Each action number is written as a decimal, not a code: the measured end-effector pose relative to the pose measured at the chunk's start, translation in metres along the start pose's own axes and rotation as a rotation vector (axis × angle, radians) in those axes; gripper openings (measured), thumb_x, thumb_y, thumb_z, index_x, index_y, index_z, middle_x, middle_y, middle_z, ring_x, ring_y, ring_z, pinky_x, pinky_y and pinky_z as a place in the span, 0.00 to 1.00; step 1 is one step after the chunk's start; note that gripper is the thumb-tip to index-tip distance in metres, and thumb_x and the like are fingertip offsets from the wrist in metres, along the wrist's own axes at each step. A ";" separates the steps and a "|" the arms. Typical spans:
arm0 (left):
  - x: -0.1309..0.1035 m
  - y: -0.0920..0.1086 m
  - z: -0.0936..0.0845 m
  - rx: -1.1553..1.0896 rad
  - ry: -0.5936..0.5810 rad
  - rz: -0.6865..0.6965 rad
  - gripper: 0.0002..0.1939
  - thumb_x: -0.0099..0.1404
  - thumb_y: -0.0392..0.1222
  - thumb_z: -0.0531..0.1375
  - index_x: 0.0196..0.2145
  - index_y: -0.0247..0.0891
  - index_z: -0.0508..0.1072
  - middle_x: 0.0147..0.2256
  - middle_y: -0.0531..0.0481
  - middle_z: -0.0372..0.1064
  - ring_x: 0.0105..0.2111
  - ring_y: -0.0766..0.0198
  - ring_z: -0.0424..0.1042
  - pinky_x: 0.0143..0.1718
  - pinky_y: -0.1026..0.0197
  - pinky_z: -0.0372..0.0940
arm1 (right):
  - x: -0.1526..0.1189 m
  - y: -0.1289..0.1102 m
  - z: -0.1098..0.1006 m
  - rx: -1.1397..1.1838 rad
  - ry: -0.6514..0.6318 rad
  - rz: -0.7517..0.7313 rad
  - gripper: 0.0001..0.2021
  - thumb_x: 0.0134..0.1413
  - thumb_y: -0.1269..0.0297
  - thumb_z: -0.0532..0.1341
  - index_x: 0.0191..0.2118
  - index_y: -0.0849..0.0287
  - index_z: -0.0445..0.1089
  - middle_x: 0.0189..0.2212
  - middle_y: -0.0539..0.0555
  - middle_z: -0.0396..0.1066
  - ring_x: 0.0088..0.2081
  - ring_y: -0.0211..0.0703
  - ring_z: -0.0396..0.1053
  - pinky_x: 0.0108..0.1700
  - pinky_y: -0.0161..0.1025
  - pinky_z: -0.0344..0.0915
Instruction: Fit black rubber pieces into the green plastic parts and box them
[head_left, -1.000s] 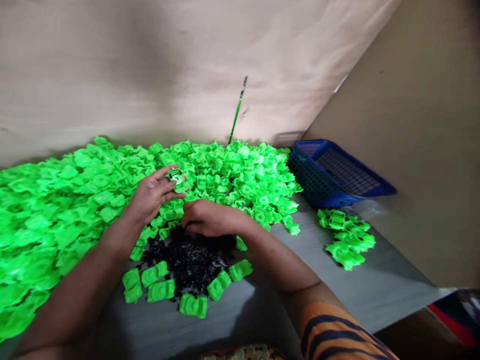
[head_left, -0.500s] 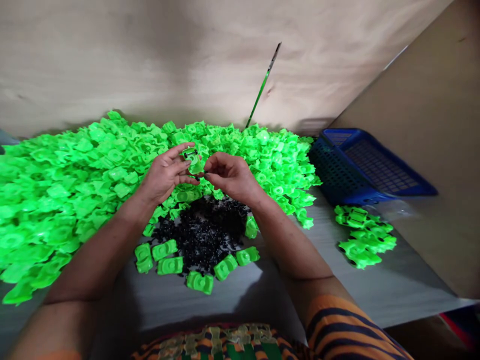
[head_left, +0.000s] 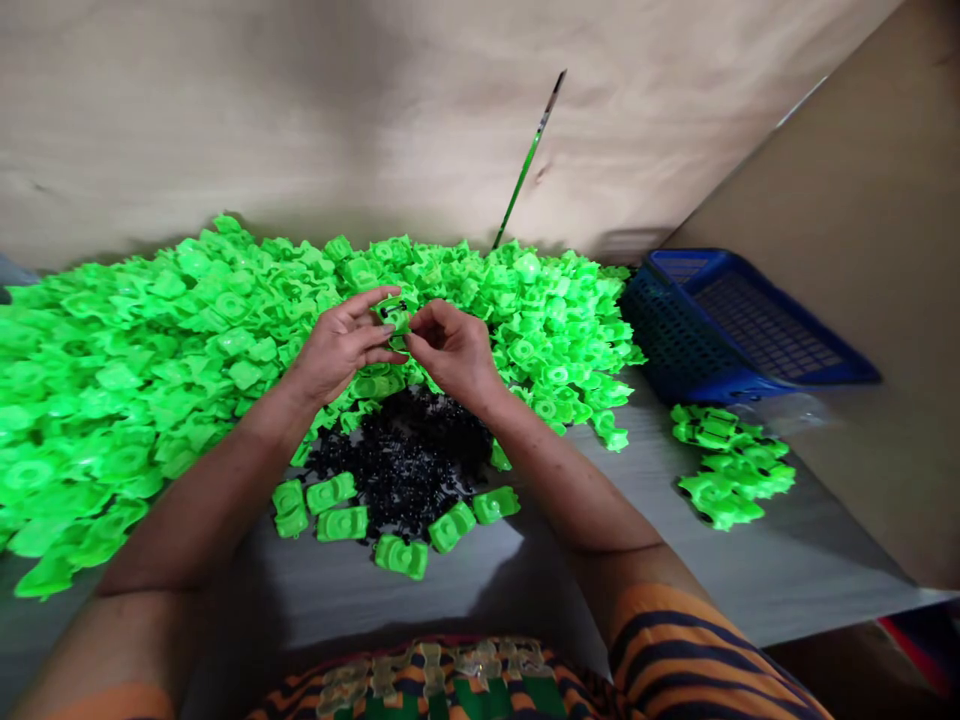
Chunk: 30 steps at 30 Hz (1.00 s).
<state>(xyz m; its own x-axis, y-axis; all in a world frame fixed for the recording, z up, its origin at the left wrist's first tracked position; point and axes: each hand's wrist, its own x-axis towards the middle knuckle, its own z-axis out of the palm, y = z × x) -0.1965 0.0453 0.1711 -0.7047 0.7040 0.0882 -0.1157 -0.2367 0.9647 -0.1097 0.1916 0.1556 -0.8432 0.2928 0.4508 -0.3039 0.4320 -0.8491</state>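
My left hand grips a bright green plastic toy car body, turned with its underside toward me. A black wheel axle sits across the car's upper end. Thumb and forefinger of my right hand are pinched at the car's lower end, on a small black wheel axle mostly hidden by the fingers. Under both hands lies a heap of black wheel axles. Several green car bodies rest around its near side.
A large heap of green car bodies spreads along the back wall. At the right stands a blue plastic basket, with green cars with black wheels in front of it. A thin green stick rises from the heap.
My right hand has moved slightly left and up, bringing its pinched fingers against the car's lower end. The car has tilted a little in my left hand.
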 end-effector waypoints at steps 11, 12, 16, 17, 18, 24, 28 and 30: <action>0.001 0.002 -0.004 -0.072 -0.012 -0.051 0.34 0.46 0.30 0.70 0.54 0.37 0.80 0.25 0.59 0.67 0.27 0.67 0.73 0.36 0.58 0.80 | -0.001 -0.006 0.000 -0.056 0.019 -0.043 0.07 0.55 0.73 0.60 0.31 0.56 0.63 0.24 0.43 0.63 0.26 0.33 0.58 0.32 0.34 0.57; 0.001 0.002 -0.004 -0.078 -0.014 -0.057 0.34 0.46 0.30 0.70 0.54 0.36 0.79 0.27 0.57 0.70 0.28 0.66 0.75 0.36 0.57 0.80 | -0.001 -0.006 0.000 -0.058 0.015 -0.040 0.06 0.55 0.73 0.60 0.31 0.56 0.63 0.24 0.43 0.63 0.27 0.33 0.58 0.32 0.34 0.57; 0.002 0.001 -0.005 -0.079 -0.028 -0.057 0.34 0.47 0.31 0.70 0.55 0.36 0.78 0.31 0.54 0.75 0.31 0.63 0.78 0.37 0.56 0.80 | -0.001 -0.005 0.000 -0.080 0.012 -0.048 0.06 0.54 0.73 0.60 0.31 0.55 0.63 0.24 0.43 0.63 0.27 0.33 0.58 0.32 0.33 0.57; 0.002 0.001 -0.005 -0.075 -0.028 -0.053 0.34 0.47 0.31 0.70 0.55 0.36 0.78 0.31 0.54 0.75 0.30 0.64 0.77 0.37 0.56 0.80 | -0.001 -0.004 0.000 -0.091 0.020 -0.061 0.07 0.54 0.73 0.60 0.31 0.55 0.62 0.25 0.44 0.63 0.27 0.33 0.59 0.32 0.33 0.57; 0.002 0.001 -0.005 -0.073 -0.026 -0.049 0.34 0.48 0.31 0.71 0.55 0.37 0.79 0.30 0.55 0.74 0.30 0.65 0.77 0.37 0.57 0.80 | -0.001 -0.004 0.001 -0.104 0.030 -0.076 0.07 0.54 0.74 0.60 0.31 0.55 0.62 0.25 0.44 0.63 0.28 0.34 0.59 0.33 0.34 0.57; 0.001 0.000 -0.003 -0.068 -0.006 -0.032 0.31 0.48 0.31 0.73 0.52 0.39 0.81 0.22 0.63 0.59 0.24 0.70 0.69 0.34 0.59 0.80 | -0.002 -0.004 0.002 -0.165 0.052 -0.092 0.08 0.54 0.75 0.59 0.31 0.55 0.61 0.26 0.45 0.63 0.31 0.36 0.62 0.35 0.35 0.58; 0.002 -0.001 -0.003 -0.063 -0.007 -0.020 0.31 0.48 0.33 0.76 0.51 0.40 0.82 0.22 0.62 0.59 0.24 0.70 0.68 0.33 0.60 0.80 | -0.001 -0.004 0.001 -0.164 0.043 -0.059 0.07 0.54 0.75 0.59 0.32 0.55 0.62 0.26 0.45 0.64 0.31 0.36 0.62 0.35 0.35 0.58; 0.002 -0.003 -0.004 -0.058 -0.008 -0.015 0.31 0.48 0.34 0.76 0.52 0.39 0.82 0.23 0.61 0.62 0.25 0.69 0.70 0.32 0.60 0.80 | -0.001 -0.003 0.001 -0.137 0.036 -0.040 0.07 0.55 0.75 0.60 0.32 0.55 0.63 0.26 0.44 0.63 0.30 0.35 0.61 0.35 0.35 0.58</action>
<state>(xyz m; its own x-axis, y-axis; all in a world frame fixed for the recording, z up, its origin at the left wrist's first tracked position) -0.2001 0.0449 0.1679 -0.6971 0.7129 0.0764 -0.1665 -0.2646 0.9499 -0.1084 0.1897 0.1576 -0.8143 0.3024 0.4954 -0.2717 0.5556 -0.7858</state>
